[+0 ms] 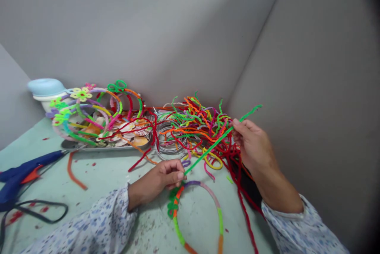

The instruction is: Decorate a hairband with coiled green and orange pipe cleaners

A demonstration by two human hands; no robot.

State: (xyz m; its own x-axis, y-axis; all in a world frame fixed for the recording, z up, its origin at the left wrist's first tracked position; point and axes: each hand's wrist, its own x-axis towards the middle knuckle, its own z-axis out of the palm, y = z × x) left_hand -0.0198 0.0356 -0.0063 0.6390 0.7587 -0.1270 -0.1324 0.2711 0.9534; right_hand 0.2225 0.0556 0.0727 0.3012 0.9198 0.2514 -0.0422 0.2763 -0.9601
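A green pipe cleaner (212, 148) stretches slantwise between my two hands. My left hand (169, 175) pinches its lower end, and my right hand (251, 141) grips it near the upper end, where a short bent tip sticks out past the fingers. Just below my left hand lies a headband (220, 216) wrapped in purple, pink, green and orange, its lower part cut off by the frame edge. Dark green loops (172, 206) sit on the headband's left side, partly behind my left hand's fingers.
A metal tray (107, 148) holds shells and finished headbands with flowers. Beside it are wire coils (170, 143) and a tangled heap of pipe cleaners (208, 121). A blue glue gun (18, 178) with its cord lies left, a blue-lidded container (47, 89) behind. Grey walls enclose the table.
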